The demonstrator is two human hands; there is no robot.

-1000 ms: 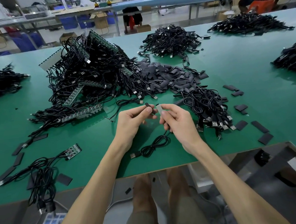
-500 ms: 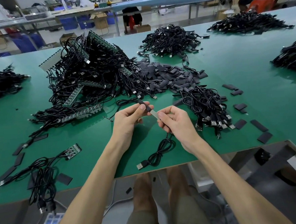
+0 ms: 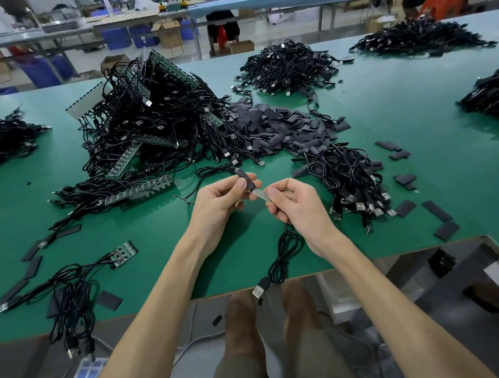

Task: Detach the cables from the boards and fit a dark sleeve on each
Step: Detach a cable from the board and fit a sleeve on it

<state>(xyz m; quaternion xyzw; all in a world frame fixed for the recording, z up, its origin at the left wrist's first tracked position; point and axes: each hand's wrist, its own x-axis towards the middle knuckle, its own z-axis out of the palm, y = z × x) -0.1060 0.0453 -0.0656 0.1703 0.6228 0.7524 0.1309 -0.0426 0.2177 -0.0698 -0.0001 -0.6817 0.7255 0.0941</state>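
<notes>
Sleeving judged in hand: short dark flat sleeve (image 3: 247,179) pinched by left hand (image 3: 219,201) fingertips above green table (image 3: 418,177), near centre; pale flat end (image 3: 260,194) of thin black cable (image 3: 285,254) pinched by right hand (image 3: 298,207), tip at sleeve mouth. Next: straight alignment, push-in required.

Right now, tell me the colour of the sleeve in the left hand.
The sleeve is black; the head view shows it best.
</notes>
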